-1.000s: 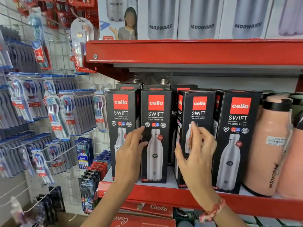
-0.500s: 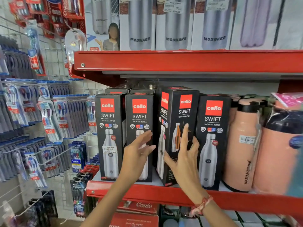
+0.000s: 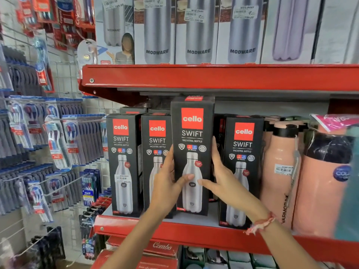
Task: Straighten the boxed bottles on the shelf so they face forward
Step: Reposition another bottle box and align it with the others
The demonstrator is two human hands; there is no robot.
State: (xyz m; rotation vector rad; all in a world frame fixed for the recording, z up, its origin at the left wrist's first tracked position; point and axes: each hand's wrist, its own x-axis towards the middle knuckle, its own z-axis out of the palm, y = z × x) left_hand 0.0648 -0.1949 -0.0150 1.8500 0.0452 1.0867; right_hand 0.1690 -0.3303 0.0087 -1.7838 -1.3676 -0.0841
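Both hands clasp the third cello SWIFT box [image 3: 192, 152] on the red shelf [image 3: 194, 232], left hand [image 3: 167, 183] and right hand [image 3: 227, 183] flanking it, thumbs on its front. It stands forward of neighbouring boxes, hiding the box behind; whether its base is lifted is unclear.

Bright, even shop light; deep shadow under the upper red metal shelf [image 3: 213, 78] above the grip. Edges bow (wide lens), and the far right smears into blur.

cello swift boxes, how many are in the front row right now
4. One far left, one beside it, one held between the left hand and right hand, one on the right. More stand partly hidden behind.
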